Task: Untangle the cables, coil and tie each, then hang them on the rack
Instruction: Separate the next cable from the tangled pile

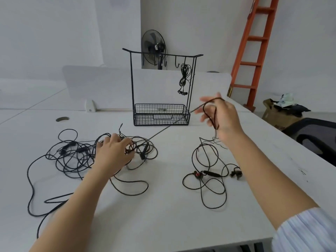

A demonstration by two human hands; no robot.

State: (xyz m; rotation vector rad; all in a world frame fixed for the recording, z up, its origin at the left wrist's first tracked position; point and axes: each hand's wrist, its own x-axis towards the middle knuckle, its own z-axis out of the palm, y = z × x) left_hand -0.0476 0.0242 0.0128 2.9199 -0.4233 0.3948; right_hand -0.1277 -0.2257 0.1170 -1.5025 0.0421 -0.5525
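Untangling is the step in hand: one coiled cable (184, 79) already hangs from a hook of the wire rack (131, 79) at upper centre. The right hand (221, 117), blurred at centre right, has its fingers half curled through a loop of thin black strand (205, 113) that runs taut down-left to the matted tangle (72, 157) on the smooth white table (163, 224). The left hand (113, 151) lies on that tangle, fingers bent down; whether it pinches a cord I cannot tell. A separate earphone cable (207, 188) sprawls in loose loops at lower right. The next move likely calls for drawing the strand clear without tightening knots; the cords look limp, braided, snag-prone
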